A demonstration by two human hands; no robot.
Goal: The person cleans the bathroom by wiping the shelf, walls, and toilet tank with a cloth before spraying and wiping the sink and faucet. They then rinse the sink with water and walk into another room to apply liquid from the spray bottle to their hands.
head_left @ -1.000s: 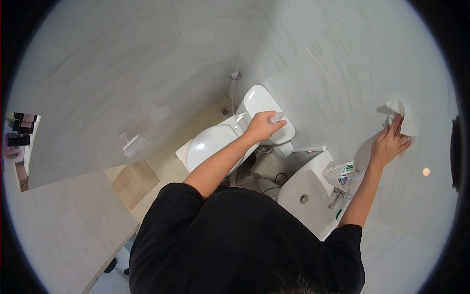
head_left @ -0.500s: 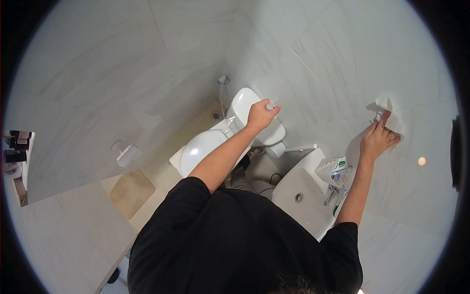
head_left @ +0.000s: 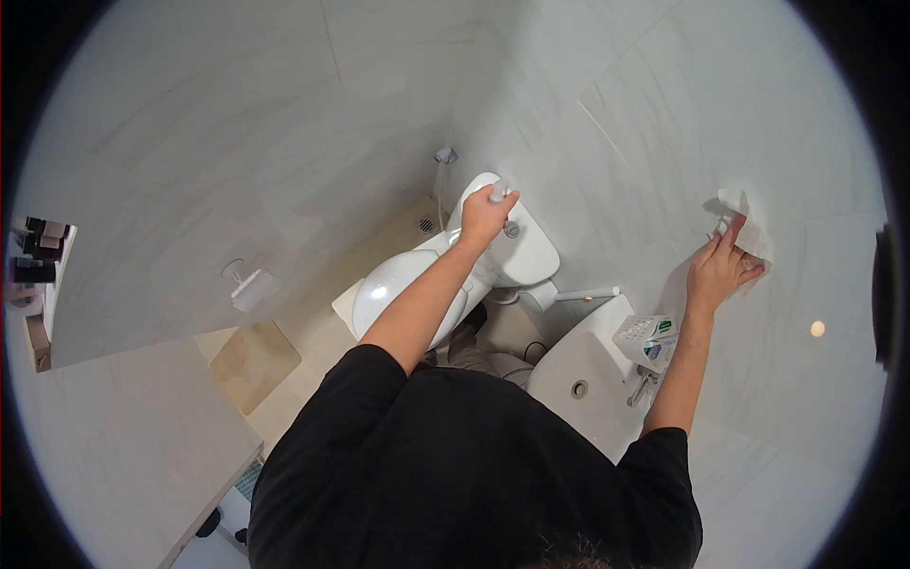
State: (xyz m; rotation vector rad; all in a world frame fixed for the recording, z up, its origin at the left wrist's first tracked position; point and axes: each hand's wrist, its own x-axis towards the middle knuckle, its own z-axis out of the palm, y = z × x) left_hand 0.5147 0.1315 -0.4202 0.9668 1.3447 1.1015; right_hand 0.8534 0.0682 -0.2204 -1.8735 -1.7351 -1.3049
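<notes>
Tissue (head_left: 755,239) lies against the marbled wall (head_left: 654,190), under the spread fingers of the right hand (head_left: 716,273). From where I stand, the left hand (head_left: 484,216) is clamped around a translucent object (head_left: 499,192) above the toilet cistern (head_left: 533,254). A perforated basket (head_left: 637,332) stands on the washbasin (head_left: 607,403).

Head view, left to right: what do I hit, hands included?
Dark container → white wall fixture → toilet lid → left hand → sink drain → white basket → right hand
</notes>
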